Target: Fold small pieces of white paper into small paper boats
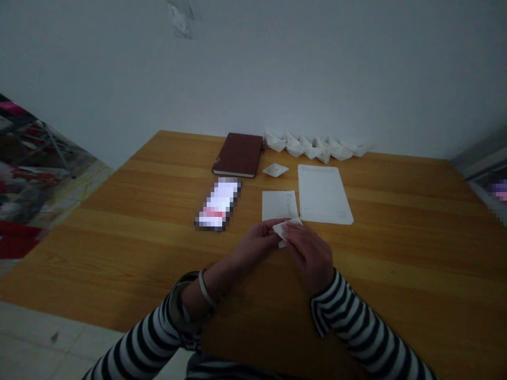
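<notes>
Between both hands, above the wooden table, is a small folded piece of white paper (279, 230). My left hand (261, 236) grips its left side. My right hand (309, 247) closes on it from the right, with fingers over the paper's face. Part of the paper is hidden by the fingers. Just beyond the hands lies a smaller lined sheet (278, 205), its near edge covered by them. To its right a larger lined sheet (325, 194) lies flat. A folded paper boat (275, 169) rests on the table behind the smaller sheet.
A row of several folded paper boats (312, 146) stands along the wall at the back. Left of it lies a brown notebook (240, 154). A phone (219, 204) with a lit, blurred screen is nearer me on the wooden table (407, 253).
</notes>
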The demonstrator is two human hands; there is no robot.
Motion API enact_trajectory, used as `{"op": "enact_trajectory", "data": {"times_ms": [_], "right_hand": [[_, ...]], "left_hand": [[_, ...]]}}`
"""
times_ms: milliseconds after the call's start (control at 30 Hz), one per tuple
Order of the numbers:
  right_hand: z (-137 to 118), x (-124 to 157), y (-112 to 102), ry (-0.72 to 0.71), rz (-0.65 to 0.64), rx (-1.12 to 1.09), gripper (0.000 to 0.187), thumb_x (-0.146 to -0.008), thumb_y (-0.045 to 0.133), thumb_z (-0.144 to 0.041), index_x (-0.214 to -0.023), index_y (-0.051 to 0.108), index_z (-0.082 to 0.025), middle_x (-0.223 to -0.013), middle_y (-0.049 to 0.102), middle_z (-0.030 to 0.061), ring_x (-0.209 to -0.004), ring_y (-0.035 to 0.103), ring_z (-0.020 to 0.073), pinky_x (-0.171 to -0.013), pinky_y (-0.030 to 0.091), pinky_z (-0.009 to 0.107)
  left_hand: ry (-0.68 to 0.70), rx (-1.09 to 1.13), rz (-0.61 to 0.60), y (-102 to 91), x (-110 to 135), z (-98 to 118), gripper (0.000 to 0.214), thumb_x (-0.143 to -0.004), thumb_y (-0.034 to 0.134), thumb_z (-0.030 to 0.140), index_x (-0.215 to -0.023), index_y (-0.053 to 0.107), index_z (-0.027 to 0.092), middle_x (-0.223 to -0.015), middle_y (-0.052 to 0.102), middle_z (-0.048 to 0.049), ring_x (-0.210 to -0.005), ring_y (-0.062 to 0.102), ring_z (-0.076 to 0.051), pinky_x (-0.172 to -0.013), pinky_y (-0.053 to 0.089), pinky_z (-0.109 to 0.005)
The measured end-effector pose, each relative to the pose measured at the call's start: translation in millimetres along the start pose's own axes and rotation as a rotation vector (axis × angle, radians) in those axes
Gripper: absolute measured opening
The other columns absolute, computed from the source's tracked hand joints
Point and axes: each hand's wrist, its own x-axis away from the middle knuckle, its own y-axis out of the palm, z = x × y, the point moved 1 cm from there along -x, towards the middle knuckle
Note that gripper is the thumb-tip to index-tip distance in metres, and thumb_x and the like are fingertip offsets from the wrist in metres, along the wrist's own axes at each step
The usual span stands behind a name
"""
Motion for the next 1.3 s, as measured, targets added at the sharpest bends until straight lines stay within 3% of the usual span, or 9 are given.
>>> {"op": "enact_trajectory", "data": {"times_ms": [100,233,333,500,667,867,1067,1300], "right_hand": [[3.2,0.5,-2.2,-0.04,-0.012,0.018,0.036,-0.092,0.055,-0.011,-0.126,0.062,-0.022,-0.118,0.071,0.0088,-0.116,0.063,0.0232,-0.097,0.054,0.044],[2.9,2.1,-5.2,0.006,0.113,0.167,0.027,-0.089,0.061,-0.013,-0.109,0.072,-0.027,-0.1,0.072,0.0071,-0.097,0.062,0.0248,-0.083,0.054,0.044],[1.8,1.5,-5.0,0.023,0.105,0.214,0.024,-0.089,0.059,-0.012,-0.101,0.075,-0.026,-0.087,0.067,0.0067,-0.085,0.059,0.0225,-0.076,0.05,0.04],[4.7,0.3,-3.3,0.044,0.061,0.163,0.022,-0.09,0.058,-0.012,-0.1,0.074,-0.022,-0.09,0.066,0.0074,-0.087,0.059,0.0231,-0.078,0.048,0.041],[6.8,-2.9,-1.8,0.224,0.109,-0.013,0.007,-0.088,0.066,-0.022,-0.087,0.073,-0.023,-0.087,0.069,0.0046,-0.085,0.062,0.0216,-0.08,0.05,0.041],[8.7,-6.8,1.1,0.404,0.179,-0.173,0.007,-0.085,0.068,-0.022,-0.079,0.071,-0.022,-0.084,0.07,0.0038,-0.082,0.065,0.0202,-0.079,0.053,0.039],[6.9,-3.6,0.3,0.432,0.193,-0.298,0.004,-0.083,0.071,-0.02,-0.08,0.072,-0.022,-0.087,0.072,0.0038,-0.085,0.067,0.0204,-0.081,0.055,0.038],[6.2,-4.9,-0.6,0.468,0.177,-0.326,0.008,-0.084,0.07,-0.024,-0.076,0.072,-0.022,-0.086,0.072,0.004,-0.085,0.067,0.0204,-0.082,0.054,0.038]], "left_hand": [[-0.022,0.083,-0.052,1.8,2.1,-0.1,0.038,-0.078,0.075,0.027,-0.113,0.072,0.013,-0.105,0.074,-0.0112,-0.096,0.066,-0.02,-0.09,0.045,-0.03],[-0.099,0.205,-0.082,4.2,8.5,1.8,0.033,-0.079,0.072,0.018,-0.112,0.073,0.014,-0.107,0.074,-0.0114,-0.093,0.067,-0.018,-0.091,0.045,-0.03],[-0.132,0.333,-0.098,4.7,12.1,5.9,0.039,-0.074,0.07,0.009,-0.113,0.072,0.014,-0.11,0.073,-0.0112,-0.096,0.067,-0.018,-0.094,0.045,-0.029],[-0.156,0.438,-0.12,5.0,13.6,10.5,0.027,-0.088,0.063,0.022,-0.111,0.072,0.011,-0.112,0.072,-0.0124,-0.099,0.066,-0.018,-0.097,0.045,-0.03],[-0.144,0.369,-0.08,5.4,12.3,6.1,0.026,-0.09,0.063,0.02,-0.112,0.071,0.011,-0.114,0.071,-0.013,-0.101,0.065,-0.017,-0.097,0.045,-0.028],[-0.062,0.279,-0.107,7.4,7.3,-1.0,0.034,-0.089,0.066,0.028,-0.12,0.069,0.014,-0.129,0.065,-0.0136,-0.119,0.059,-0.022,-0.107,0.038,-0.034],[0.113,-0.131,0.002,6.6,6.8,0.1,0.037,-0.088,0.067,0.034,-0.121,0.069,0.02,-0.131,0.065,-0.0095,-0.125,0.056,-0.026,-0.11,0.037,-0.039],[0.131,-0.181,-0.004,3.7,6.1,1.3,0.037,-0.091,0.06,0.037,-0.124,0.067,0.021,-0.131,0.065,-0.0091,-0.122,0.058,-0.024,-0.108,0.039,-0.039]]}}
